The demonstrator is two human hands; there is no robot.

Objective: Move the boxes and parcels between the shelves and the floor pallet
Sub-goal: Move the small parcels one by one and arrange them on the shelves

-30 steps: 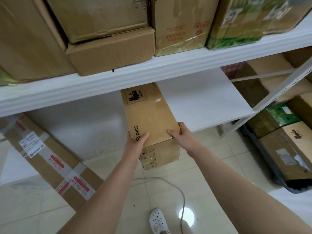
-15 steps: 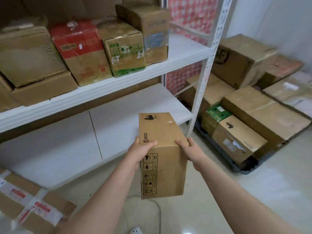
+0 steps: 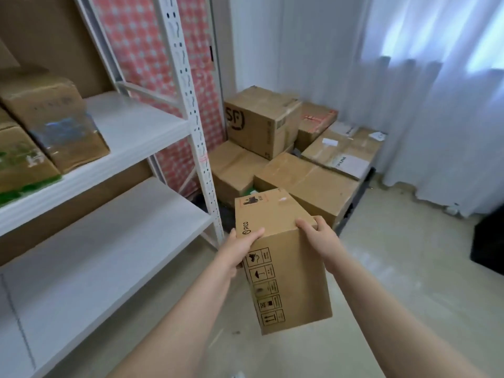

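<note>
I carry a tall brown PICO box [image 3: 286,274] in mid-air, clear of the shelves. My left hand [image 3: 240,248] grips its upper left edge with the thumb lying on top. My right hand [image 3: 317,236] grips the upper right corner, fingers curled over the top face. Ahead and slightly right lies the floor pallet [image 3: 354,197], dark-edged and loaded with several cardboard boxes, among them an SF box [image 3: 261,121] stacked on top. The white shelving [image 3: 136,132] stands to my left, with its lower shelf board [image 3: 109,241] bare.
Two cartons [image 3: 54,118] sit on the middle shelf at left. A white perforated upright [image 3: 196,137] stands between the shelves and the pallet. White curtains [image 3: 436,91] hang at right, and a dark object [image 3: 491,241] sits at the right edge. Pale tiled floor [image 3: 395,268] lies ahead.
The box has come off the lower shelf, and my view has swung right from the shelves towards the pallet. Both hands keep the same hold on the box.
</note>
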